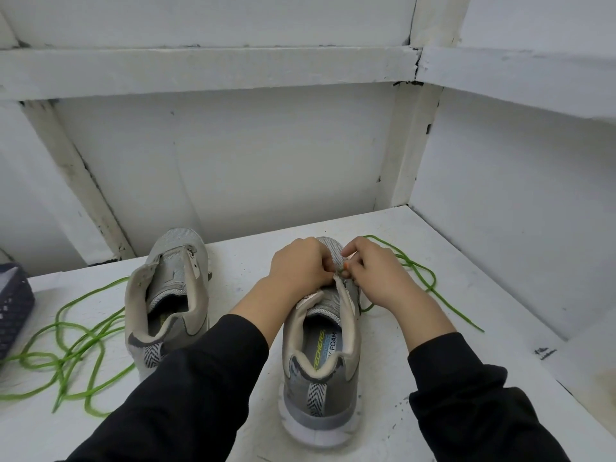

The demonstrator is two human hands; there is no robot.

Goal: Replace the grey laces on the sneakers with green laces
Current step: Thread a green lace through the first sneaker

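- My left hand reaches forward from its black sleeve, knuckles up. The fingers are curled tight, the grip narrow, on the eyelet edge at the front of the sneaker.
- My right hand comes in from the other side with the wrist bent inward. Thumb and forefinger pinch the green lace right at the low eyelets, almost touching my left fingers.
- The sneaker stands upright on the white worktop, heel toward me and toe away, with its tongue open.
- The rest of the green lace loops over the worktop to the right of the sneaker.
- The second sneaker stands to the left with no lace in it, and the second green lace lies in loose coils beside it.
- A dark basket sits at the left edge.
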